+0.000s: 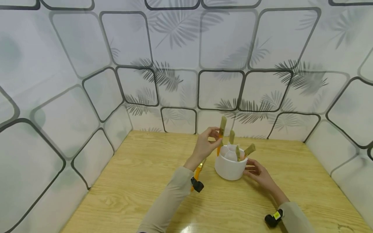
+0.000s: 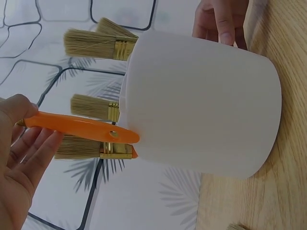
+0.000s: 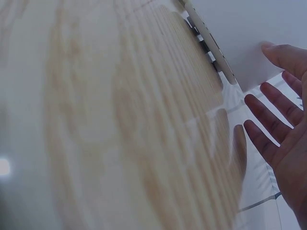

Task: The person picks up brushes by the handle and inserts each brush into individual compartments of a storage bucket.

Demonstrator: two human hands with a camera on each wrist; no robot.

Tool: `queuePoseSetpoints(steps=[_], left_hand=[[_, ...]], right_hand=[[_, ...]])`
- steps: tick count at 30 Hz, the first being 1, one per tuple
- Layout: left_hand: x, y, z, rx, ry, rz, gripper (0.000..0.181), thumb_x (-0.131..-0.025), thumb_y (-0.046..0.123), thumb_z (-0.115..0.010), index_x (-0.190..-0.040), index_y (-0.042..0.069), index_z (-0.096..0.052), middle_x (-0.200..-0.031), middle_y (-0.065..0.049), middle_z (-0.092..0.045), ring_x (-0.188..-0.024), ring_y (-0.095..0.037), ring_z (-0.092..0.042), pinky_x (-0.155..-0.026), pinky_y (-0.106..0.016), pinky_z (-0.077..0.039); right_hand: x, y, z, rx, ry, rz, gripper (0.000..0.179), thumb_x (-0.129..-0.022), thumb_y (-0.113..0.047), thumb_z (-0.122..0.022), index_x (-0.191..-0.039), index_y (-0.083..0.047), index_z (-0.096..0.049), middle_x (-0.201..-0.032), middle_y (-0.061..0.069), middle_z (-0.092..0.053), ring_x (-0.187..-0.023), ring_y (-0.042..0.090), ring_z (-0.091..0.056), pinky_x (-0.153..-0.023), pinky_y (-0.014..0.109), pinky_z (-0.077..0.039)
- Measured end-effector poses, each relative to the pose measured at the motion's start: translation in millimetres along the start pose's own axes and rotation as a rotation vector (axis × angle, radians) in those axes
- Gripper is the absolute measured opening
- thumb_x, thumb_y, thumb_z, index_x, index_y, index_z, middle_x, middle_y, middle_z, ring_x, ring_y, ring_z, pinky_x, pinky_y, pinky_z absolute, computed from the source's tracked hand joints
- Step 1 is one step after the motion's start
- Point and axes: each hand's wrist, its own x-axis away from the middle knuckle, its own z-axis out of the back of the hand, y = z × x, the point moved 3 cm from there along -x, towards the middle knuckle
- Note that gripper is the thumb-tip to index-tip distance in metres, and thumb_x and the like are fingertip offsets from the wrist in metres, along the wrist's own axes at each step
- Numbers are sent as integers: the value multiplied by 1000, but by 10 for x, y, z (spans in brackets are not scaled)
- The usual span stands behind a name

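In the head view my left hand pinches a flat paintbrush at the left side of a white round container. The brush stands upright, bristles up. Its orange handle has its end at the container's rim in the left wrist view; whether it lies inside the rim I cannot tell. My right hand rests against the container's right side, its fingers fairly straight, thumb touching the wall in the right wrist view. Several other paintbrushes stand in the container with bristles up, their handles mostly hidden.
Another orange-handled paintbrush lies on the wooden table, partly hidden behind my left sleeve. A patterned white covering forms walls behind the table and at both sides.
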Motion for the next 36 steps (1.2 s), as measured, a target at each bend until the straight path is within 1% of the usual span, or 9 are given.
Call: queuePoseSetpoints(steps=[5,9,12,17,20,25,27,32,36], left_hand=[[-17,17,-9,7,7,-16,32,-82,-5,-64,-113,-8,-54,-91,-25,-61,-81,-34,-62,-65,-19,-54],[-28,35,-9,2,7,-25,32,-83,-4,-64,-113,-8,-54,-92,-25,-61,-82,-35,-62,-66,-21,-55],[-36,44,-6,7,13,-28,32,-83,-4,-64,-113,-8,-54,-92,-25,-61,-82,-37,-62,-66,-22,-55],[-46,56,-7,18,36,-34,32,-82,-5,-65,-113,-8,-55,-91,-25,-61,-82,-37,-62,-66,-21,-55],[-47,71,-17,10,35,-39,32,-83,-4,-65,-113,-8,-55,-91,-25,-62,-82,-36,-63,-66,-22,-55],[-47,96,-39,-17,25,-44,32,-83,-2,-65,-113,-7,-55,-91,-24,-62,-82,-34,-63,-63,-24,-54],[-46,95,-46,-22,25,-41,32,-83,-2,-65,-113,-7,-55,-91,-24,-62,-82,-33,-64,-62,-24,-54],[-41,75,-56,-16,25,-19,32,-84,-2,-64,-114,-7,-55,-92,-24,-62,-83,-32,-63,-64,-23,-55],[-46,63,-62,-13,30,-20,32,-84,-2,-64,-114,-7,-54,-92,-24,-62,-84,-33,-63,-64,-25,-55]], right_hand=[[3,-11,2,2,-1,0,50,-87,0,-62,-132,5,-41,-116,9,-54,-103,16,-59,-81,25,-51],[7,-6,2,12,0,3,49,-87,-1,-62,-132,5,-41,-116,10,-54,-102,11,-58,-82,28,-52],[7,0,2,11,3,-2,49,-87,-1,-61,-132,5,-42,-116,9,-54,-102,8,-57,-82,27,-51],[8,-11,-3,0,12,-15,49,-87,-1,-62,-131,4,-42,-116,2,-55,-102,8,-57,-82,22,-50],[11,-27,-7,-5,9,-8,49,-87,-1,-62,-131,5,-42,-116,3,-54,-102,9,-57,-81,22,-50],[9,-43,-11,-6,-4,5,49,-87,0,-61,-132,5,-41,-117,10,-54,-102,5,-56,-82,23,-50],[7,-41,-11,-4,-3,-3,49,-88,-1,-61,-132,5,-41,-117,9,-54,-103,5,-56,-82,22,-50],[11,-32,-8,-1,4,-21,48,-88,-2,-61,-132,3,-42,-117,0,-54,-104,11,-57,-82,21,-49],[15,-36,-9,-4,5,-9,48,-87,-1,-61,-131,5,-42,-117,1,-55,-103,8,-57,-82,22,-50]])
